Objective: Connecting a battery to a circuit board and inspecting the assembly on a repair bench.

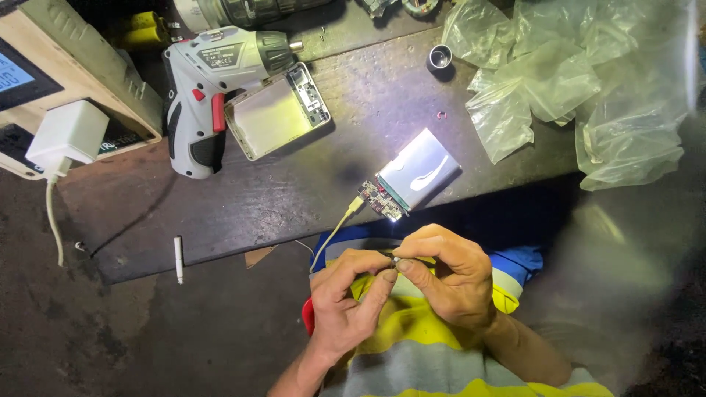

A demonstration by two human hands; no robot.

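Workbench (294,206): open casing (277,112), plastic bags (573,81).

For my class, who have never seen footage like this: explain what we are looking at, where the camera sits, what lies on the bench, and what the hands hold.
There is one picture, taken by a camera worn on a person's head, looking down. There is no machine, only two bare hands. The left hand and right hand meet below the bench edge and pinch a tiny part, too small to identify. On the dark workbench lie a silver battery pack with a circuit board and a plugged-in cable, an open metal casing, a cordless screwdriver, clear plastic bags, a white charger and a small metal ring.
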